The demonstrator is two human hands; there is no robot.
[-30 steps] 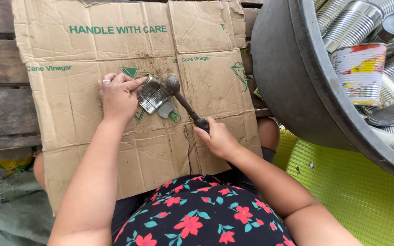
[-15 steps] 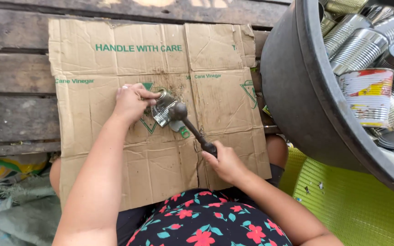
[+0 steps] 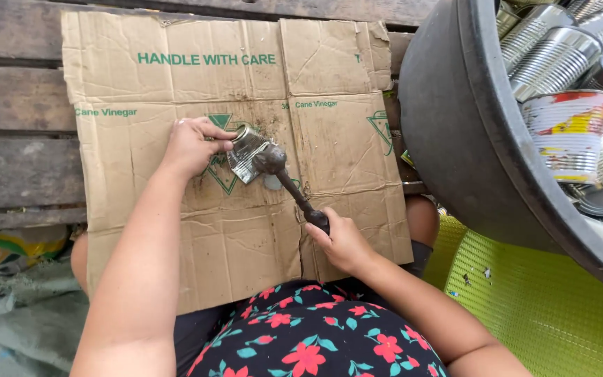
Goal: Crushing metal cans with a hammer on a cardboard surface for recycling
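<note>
Flattened can on cardboard; tub of cans right.

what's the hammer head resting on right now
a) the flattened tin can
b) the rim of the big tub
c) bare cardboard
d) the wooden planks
a: the hammer head sits on the edge of the flattened tin can, which the left hand pins to the cardboard while the right hand grips the handle.

both arms bare to the shoulder, no sleeves. left hand and right hand ungloved. a black dress with red flowers and teal leaves covers the lap.
</note>
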